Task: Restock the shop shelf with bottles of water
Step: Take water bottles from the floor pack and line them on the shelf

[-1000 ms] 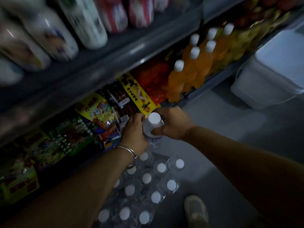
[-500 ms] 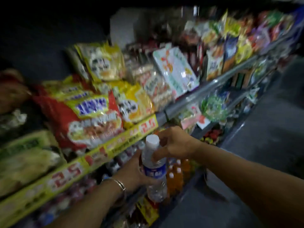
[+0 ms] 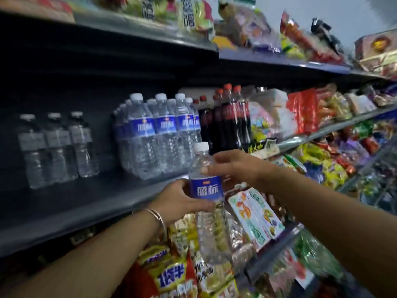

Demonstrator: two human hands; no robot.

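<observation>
- Bottles of water on the dark metal shelf (image 3: pixel 90 203): a tight block of clear ribbed plastic bottles with blue labels and white caps (image 3: pixel 159 134) now stands beyond both hands, where half a second ago the view showed snack bags on a yellow-edged shelf.
- Three grey-labelled bottles (image 3: pixel 58 147) stand apart, further out on the left hand's side.
- Dark cola bottles with red caps (image 3: pixel 229 117) stand just beside the block, above the right hand.
- Glossy crinkled snack packets (image 3: pixel 169 274) lie below both wrists.
- Held water bottle (image 3: pixel 206 190): upright, slightly tilted, in front of the shelf edge and between the hands, raised from a second ago, when it was low over the floor pack.
- Left hand (image 3: pixel 182 198) wraps the label, a thin metal bracelet (image 3: pixel 156 216) on its wrist.
- Right hand (image 3: pixel 234 166) pinches the bottle's shoulder below the cap.
</observation>
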